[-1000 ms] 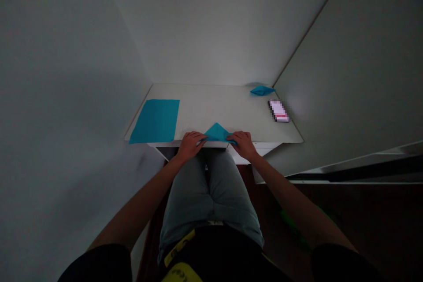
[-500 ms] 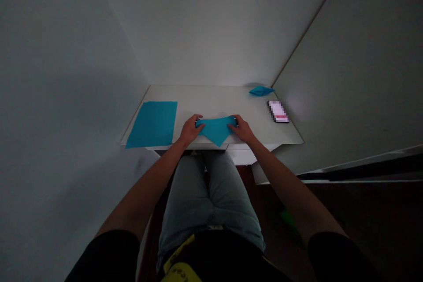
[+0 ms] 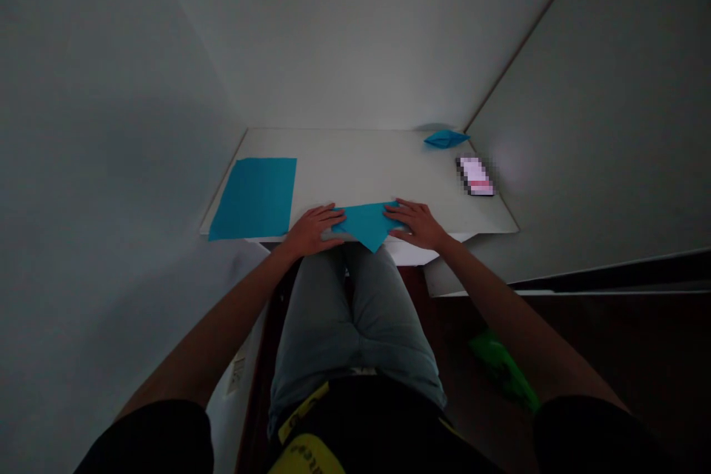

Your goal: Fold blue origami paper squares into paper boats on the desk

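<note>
A folded sheet of blue paper (image 3: 366, 222) lies at the front edge of the white table (image 3: 355, 163), its pointed corner sticking out past the edge towards me. My left hand (image 3: 318, 228) rests flat on the paper's left end, fingers stretched out. On the right end lies my right hand (image 3: 415, 222), its fingers spread over the paper and its thumb apart. Both palms face down, and neither hand grips the paper.
A stack or sheet of blue paper (image 3: 254, 196) lies on the table's left side, slightly over the front edge. At the back right sits a folded blue paper boat (image 3: 446, 138), with a phone (image 3: 476, 176) in front of it. Walls border the table.
My fingers have gone from pinching the folded paper's ends to lying flat on it. The paper has come slightly nearer to me, and the view has shifted a little.
</note>
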A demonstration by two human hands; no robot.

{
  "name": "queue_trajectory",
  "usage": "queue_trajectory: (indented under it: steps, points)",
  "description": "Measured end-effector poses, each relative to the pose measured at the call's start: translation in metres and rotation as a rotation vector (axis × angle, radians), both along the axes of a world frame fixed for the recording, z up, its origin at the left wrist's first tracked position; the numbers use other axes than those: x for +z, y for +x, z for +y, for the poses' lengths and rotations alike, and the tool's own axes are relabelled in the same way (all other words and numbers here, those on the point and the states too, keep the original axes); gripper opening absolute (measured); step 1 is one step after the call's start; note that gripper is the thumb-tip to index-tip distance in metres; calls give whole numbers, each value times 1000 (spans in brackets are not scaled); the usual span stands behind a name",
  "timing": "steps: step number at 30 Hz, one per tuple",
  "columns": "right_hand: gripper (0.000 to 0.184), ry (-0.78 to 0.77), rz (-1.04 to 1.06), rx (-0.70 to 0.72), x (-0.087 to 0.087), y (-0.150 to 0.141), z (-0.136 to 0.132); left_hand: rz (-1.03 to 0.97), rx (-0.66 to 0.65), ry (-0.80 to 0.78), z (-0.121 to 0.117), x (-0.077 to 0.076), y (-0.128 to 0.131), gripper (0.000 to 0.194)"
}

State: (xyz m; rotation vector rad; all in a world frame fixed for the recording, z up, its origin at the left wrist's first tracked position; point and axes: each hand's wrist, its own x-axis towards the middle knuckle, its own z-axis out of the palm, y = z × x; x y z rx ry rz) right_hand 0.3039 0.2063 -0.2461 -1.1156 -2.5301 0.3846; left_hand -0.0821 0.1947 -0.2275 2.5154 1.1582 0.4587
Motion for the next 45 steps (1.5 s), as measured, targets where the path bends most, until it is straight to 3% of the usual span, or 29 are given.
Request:
queue_trajectory:
  steps: [5,9,13,18,24,30,41,45]
  points:
    - [60,-71,-15,-28,-1,18,-8,-77,-5,-27,7,-7,-11,51]
    - [50,-91,29,-70,0,22,-7,-141,24,-66,15,-13,-13,49]
    - [39,-102,96,-73,-2,19,-1,-163,43,-117,19,-10,-11,38]
    - [38,-120,118,-150,-6,13,13,-210,231,-153,23,-2,6,30]
    - [54,-129,121,-198,-17,10,33,-112,417,-83,28,-6,20,52]
    - [63,-166,173,-207,-26,15,38,-75,414,-86,31,-11,12,57]
    - [32,-277,350,-200,-14,6,30,-74,400,-113,33,-9,17,34]
    - [21,-246,357,-144,-9,7,25,-137,307,-109,26,-3,19,20]
